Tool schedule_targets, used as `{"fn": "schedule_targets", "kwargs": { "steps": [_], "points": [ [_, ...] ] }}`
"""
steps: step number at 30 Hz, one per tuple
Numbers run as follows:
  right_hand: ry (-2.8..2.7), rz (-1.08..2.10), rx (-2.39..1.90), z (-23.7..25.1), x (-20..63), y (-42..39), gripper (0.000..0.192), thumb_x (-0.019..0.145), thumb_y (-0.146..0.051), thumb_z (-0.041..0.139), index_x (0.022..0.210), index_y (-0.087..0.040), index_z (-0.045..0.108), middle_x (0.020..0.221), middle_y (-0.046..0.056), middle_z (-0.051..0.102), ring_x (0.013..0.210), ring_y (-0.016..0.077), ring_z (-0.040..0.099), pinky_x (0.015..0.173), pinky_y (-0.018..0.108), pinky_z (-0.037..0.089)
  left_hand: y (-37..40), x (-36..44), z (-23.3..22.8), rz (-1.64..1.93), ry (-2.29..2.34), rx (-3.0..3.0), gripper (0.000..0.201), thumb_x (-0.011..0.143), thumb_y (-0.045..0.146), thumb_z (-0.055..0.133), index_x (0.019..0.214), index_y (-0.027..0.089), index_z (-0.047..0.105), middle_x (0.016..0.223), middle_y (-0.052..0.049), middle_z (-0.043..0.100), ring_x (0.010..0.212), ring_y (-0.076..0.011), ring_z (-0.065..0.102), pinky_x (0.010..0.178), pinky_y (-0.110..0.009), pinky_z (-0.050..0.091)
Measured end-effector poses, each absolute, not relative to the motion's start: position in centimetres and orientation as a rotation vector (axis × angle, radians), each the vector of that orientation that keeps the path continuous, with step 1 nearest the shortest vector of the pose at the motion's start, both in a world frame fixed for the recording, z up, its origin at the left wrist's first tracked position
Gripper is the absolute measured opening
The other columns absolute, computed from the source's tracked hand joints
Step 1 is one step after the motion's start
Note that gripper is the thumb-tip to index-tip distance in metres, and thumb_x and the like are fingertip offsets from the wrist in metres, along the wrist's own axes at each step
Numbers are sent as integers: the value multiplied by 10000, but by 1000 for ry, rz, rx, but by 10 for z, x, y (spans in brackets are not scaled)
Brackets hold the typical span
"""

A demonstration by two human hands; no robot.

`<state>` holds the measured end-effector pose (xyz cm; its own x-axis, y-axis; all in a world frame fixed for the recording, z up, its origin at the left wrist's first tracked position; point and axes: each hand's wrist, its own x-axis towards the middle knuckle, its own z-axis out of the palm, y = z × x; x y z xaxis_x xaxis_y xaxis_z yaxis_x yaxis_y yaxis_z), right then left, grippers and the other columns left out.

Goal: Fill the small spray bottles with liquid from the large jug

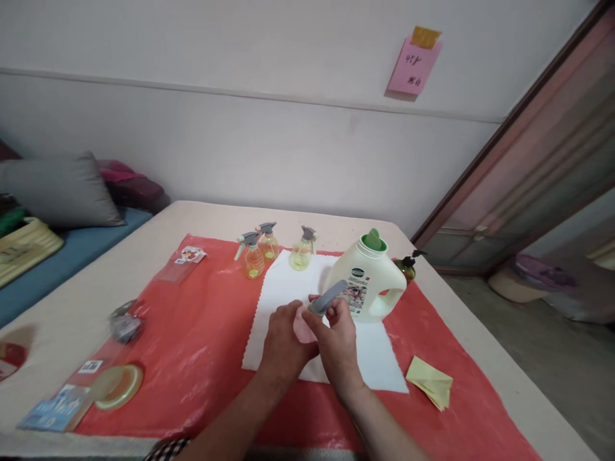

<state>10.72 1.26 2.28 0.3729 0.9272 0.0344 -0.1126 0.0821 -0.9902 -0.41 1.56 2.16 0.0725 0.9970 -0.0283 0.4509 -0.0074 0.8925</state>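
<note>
- The counter (pixel 202 214) is covered over most of its top by a red plastic sheet (pixel 202 346).
- A white cloth (pixel 288 291) lies on the sheet in the middle, and both hands work over its near part.
- A white detergent jug (pixel 372 278) with a green cap stands on the cloth's far right corner, just behind the hands; a small dark pump bottle (pixel 408 266) stands right behind it.
- Three small yellow spray bottles (pixel 254 256) with grey triggers stand in a row along the cloth's far edge, well apart from the hands.
- A folded yellow cloth (pixel 430 381) lies on the sheet to the right of the hands.
- Flat packets and a round yellowish disc (pixel 118 386) lie along the sheet's left side, clear of the hands.
- The left hand (pixel 283 346) has its grip curled around a small pink bottle (pixel 302 325), which sits between the two hands above the cloth.
- The right hand (pixel 339 342) has its grip pinched on the grey spray head (pixel 328 298) at the bottle's top, slanting up to the right toward the jug.
</note>
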Motion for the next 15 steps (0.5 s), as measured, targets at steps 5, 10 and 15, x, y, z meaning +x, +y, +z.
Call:
{"fn": "schedule_targets", "kwargs": {
  "steps": [5, 10, 15],
  "points": [
    [-918, 988, -1183, 31, 109, 7, 429, 758, -557, 822, 1036, -247, 716, 1172, 79, 783, 1200, 307, 673, 1048, 466, 501, 15, -2, 31, 818, 1545, 1432, 798, 611, 90, 828, 1363, 223, 595, 1329, -98, 677, 1311, -306, 599, 1082, -390, 486],
    [-885, 1011, -1208, 26, 108, 13, 396, 723, -534, 843, 946, -242, 696, 1104, 81, 793, 1106, 303, 694, 971, 457, 530, 15, -1, 29, 802, 1543, 1500, 678, 633, 118, 828, 1273, 253, 650, 1255, -69, 706, 1235, -310, 633, 1030, -399, 507],
    [-838, 968, -1221, 20, 102, 12, 444, 708, -524, 866, 986, -244, 664, 1090, 73, 775, 1095, 289, 686, 974, 452, 534, 15, 1, 20, 854, 1541, 1523, 640, 668, 188, 844, 1272, 258, 644, 1282, -80, 714, 1244, -312, 641, 1043, -405, 507]
  ]
}}
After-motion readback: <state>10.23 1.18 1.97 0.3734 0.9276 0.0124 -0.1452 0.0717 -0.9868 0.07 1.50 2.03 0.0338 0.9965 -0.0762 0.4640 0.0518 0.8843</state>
